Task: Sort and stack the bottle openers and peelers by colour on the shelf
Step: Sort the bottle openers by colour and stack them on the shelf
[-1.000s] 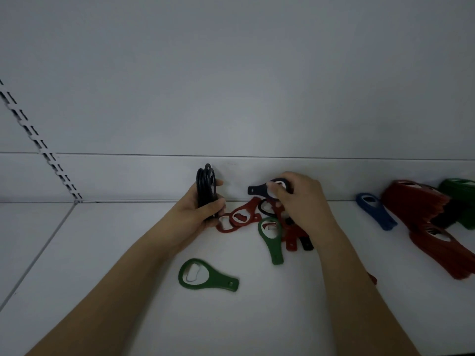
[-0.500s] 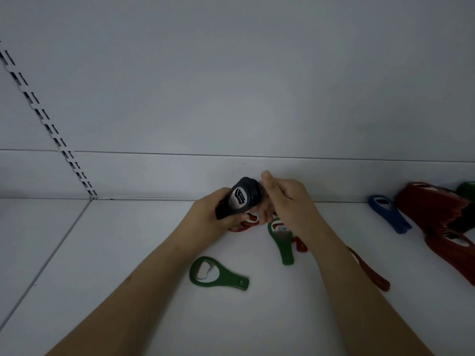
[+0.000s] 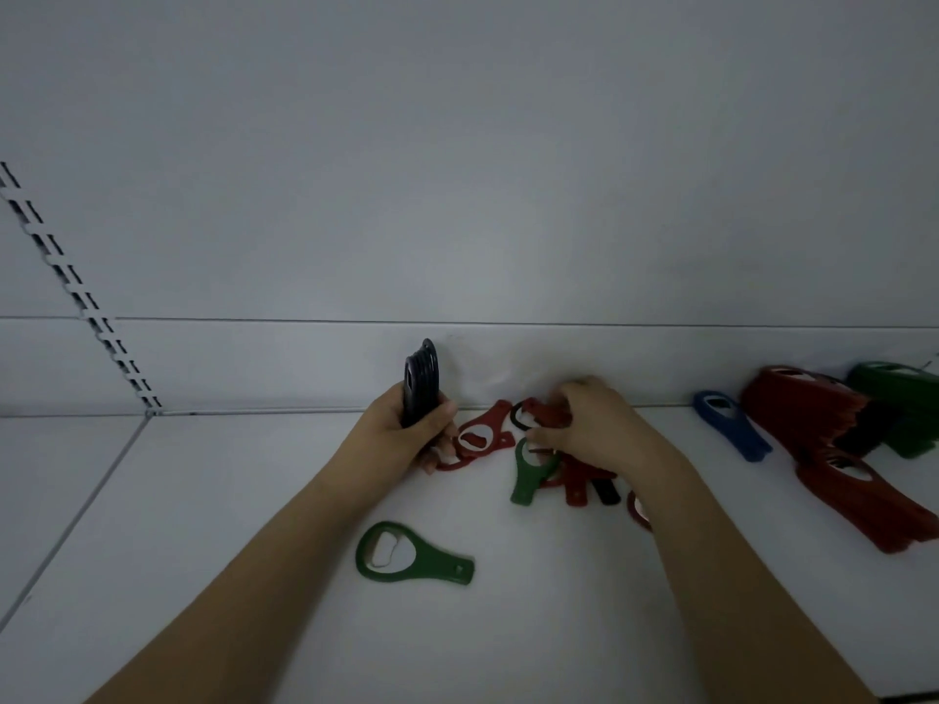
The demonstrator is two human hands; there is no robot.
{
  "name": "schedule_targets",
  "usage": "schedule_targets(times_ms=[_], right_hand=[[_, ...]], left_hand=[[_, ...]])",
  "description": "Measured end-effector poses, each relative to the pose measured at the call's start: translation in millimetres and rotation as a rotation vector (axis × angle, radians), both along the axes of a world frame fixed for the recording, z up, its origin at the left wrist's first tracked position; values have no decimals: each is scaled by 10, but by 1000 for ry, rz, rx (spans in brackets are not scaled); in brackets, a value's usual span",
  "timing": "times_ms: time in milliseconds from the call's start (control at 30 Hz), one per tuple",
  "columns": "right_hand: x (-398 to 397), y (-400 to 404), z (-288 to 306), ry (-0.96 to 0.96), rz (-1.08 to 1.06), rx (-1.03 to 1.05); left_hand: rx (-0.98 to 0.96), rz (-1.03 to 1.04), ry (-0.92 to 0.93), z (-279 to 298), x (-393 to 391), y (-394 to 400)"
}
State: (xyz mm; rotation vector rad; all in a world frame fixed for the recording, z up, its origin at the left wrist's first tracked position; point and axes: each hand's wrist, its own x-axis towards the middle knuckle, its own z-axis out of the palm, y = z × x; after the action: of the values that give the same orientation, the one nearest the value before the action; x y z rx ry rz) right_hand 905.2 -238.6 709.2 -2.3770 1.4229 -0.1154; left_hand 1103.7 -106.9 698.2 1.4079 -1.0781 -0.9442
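**Hands part again: black stack held up, right hand back in the pile**

The left hand [image 3: 406, 434] grips a stack of black bottle openers [image 3: 420, 381], fingers and thumb curled round the handles so the round heads stand upright above the fist, at about 10 o'clock from the lone green opener [image 3: 411, 553] lying flat on the shelf [image 3: 203, 500]. Half a second ago both hands met at this stack, the right pressing a black opener onto it; now the stack stands on edge once more and the right hand has left it. I judge that one more black piece has joined the set and the next pick is under way.

Just right of the left hand, at 3 o'clock, lies the mixed pile: a red opener [image 3: 482, 431] touching the left fingers, a second green opener [image 3: 528, 470] with its handle pointing to 6 o'clock, and red and black handles beneath it. The right hand [image 3: 584, 429] rests on the top of this pile with fingers curled down among the pieces. Whether it pinches one, perhaps the black ring [image 3: 518, 416] at its fingertips, I cannot tell.

Farther right, at 3 o'clock from that hand, a blue opener [image 3: 726, 429] lies alone, then the sorted red stacks [image 3: 823, 429], and at the far edge a green stack [image 3: 909, 403]. Judging from this, reds and greens are partly grouped while the centre pile awaits sorting.
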Motion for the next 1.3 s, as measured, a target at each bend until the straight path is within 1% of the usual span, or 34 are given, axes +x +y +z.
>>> schedule_targets(times_ms=[67, 133, 200, 267, 367, 500, 567, 667, 733, 833, 933, 1000, 1100, 1133, 1167, 1233, 1267, 1300], right_hand=[[-2, 9, 13, -140, -30, 88], [14, 49, -17, -243, -31, 124], [32, 69, -67, -294, -29, 87], [53, 91, -81, -337, -13, -2], [55, 123, -28, -511, -52, -80], [57, 152, 88, -833, -99, 48], [67, 176, 141, -912, -78, 93], [110, 222, 244, -977, -17, 171], [157, 229, 320, -980, 41, 221], [232, 224, 419, -921, 129, 352], [310, 242, 449, -901, 132, 445], [350, 272, 449, -917, 131, 484], [319, 283, 442, -884, 173, 527], [258, 264, 445, -866, 146, 474], [163, 225, 437, -816, 89, 360], [-125, 129, 357, -587, -62, 87], [-279, 102, 293, -461, -113, 27], [-400, 98, 229, -365, -134, 36]], left_hand=[[13, -2, -18, -4, -6, 2], [19, -5, -25, -2, -11, 0], [23, -4, -33, -6, -10, -4], [22, 2, -22, -7, -13, -3], [9, 5, 12, 7, -28, 5], [0, -18, 36, 12, -20, 19], [1, -39, 81, 25, -32, 28], [12, -57, 226, 56, -81, 43], [12, -69, 304, 79, -111, 57], [-4, -116, 334, 114, -121, 93], [-6, -214, 376, 135, -106, 125], [16, -250, 340, 136, -106, 134], [48, -213, 272, 110, -123, 127], [51, -191, 270, 100, -123, 121], [51, -172, 287, 89, -113, 112], [52, -138, 374, 68, -88, 81], [50, -123, 412, 58, -76, 64], [46, -103, 430, 45, -66, 46]])
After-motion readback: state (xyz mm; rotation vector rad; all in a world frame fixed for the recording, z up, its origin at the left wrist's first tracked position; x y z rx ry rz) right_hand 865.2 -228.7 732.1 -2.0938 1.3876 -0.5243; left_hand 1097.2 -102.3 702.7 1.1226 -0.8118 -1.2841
